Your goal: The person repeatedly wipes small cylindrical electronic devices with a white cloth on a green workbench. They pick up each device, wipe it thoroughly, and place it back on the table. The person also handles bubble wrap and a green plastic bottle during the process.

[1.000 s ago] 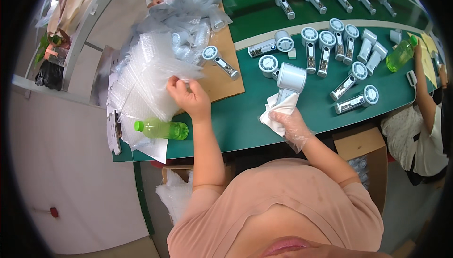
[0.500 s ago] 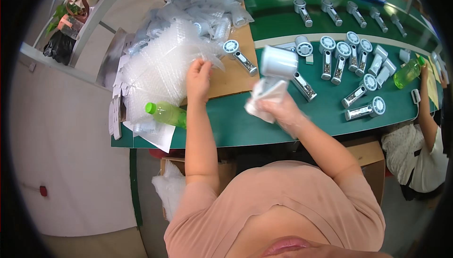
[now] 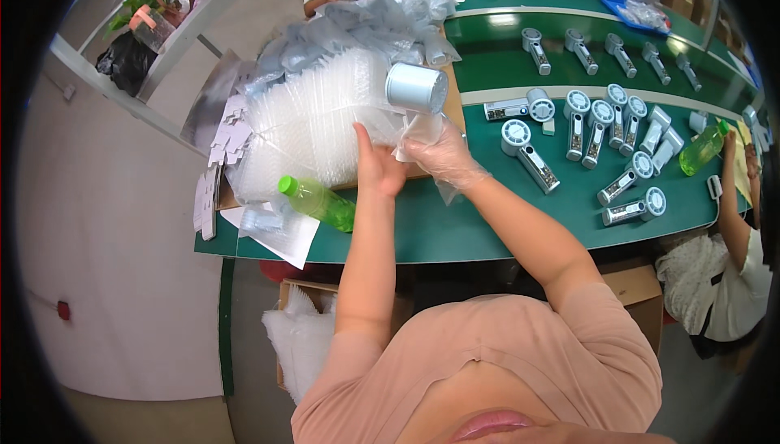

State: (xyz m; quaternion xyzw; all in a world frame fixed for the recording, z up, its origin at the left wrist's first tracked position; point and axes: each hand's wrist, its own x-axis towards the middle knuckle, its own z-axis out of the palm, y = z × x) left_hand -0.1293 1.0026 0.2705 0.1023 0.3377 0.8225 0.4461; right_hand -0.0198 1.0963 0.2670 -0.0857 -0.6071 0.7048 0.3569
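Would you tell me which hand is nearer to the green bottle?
Left. The left hand rests just right of the green bottle, on the bag pile; the gloved right hand is farther right, holding a white fan.
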